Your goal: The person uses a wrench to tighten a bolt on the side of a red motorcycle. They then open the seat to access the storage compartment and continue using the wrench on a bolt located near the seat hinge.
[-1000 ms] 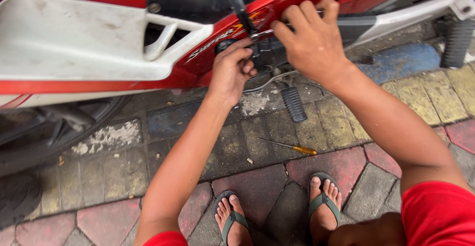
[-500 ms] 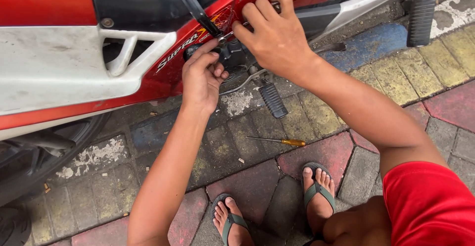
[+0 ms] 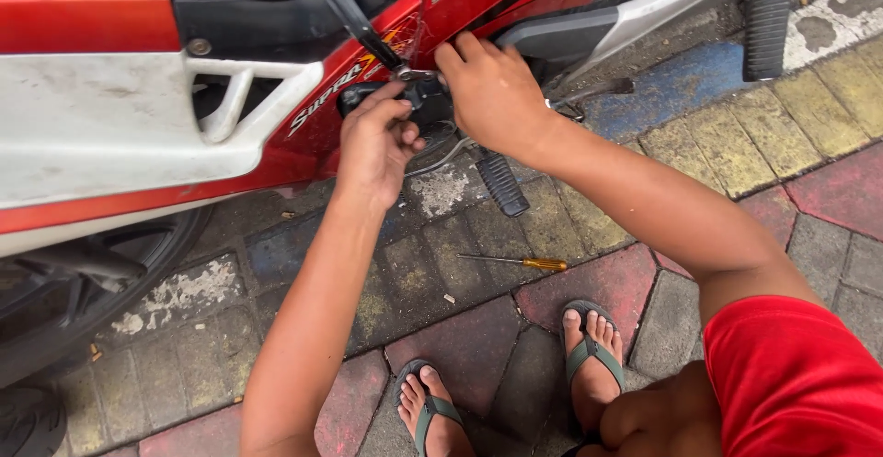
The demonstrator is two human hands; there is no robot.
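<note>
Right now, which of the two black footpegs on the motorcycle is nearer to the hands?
The footpeg hanging just below the right hand and beside the left hand. The other footpeg sits far off at the upper right, on the silver bracket.

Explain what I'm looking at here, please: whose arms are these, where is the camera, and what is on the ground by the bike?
The camera sits on the person's head and looks down, so both bare arms reaching forward are their own. You also see their feet in flip-flops and red shorts at the bottom, which suggests they are crouching.

In front of them is the side of a red and white motorcycle. Both hands work at a small dark part low on its side. The left hand is curled at it from below; the right hand covers it from above, its fingers at a small metal piece. What either hand actually grips is hidden.

On the coloured paving stones lies a screwdriver with a yellow handle, apart from both hands. A black footrest sticks out just under the hands.
</note>
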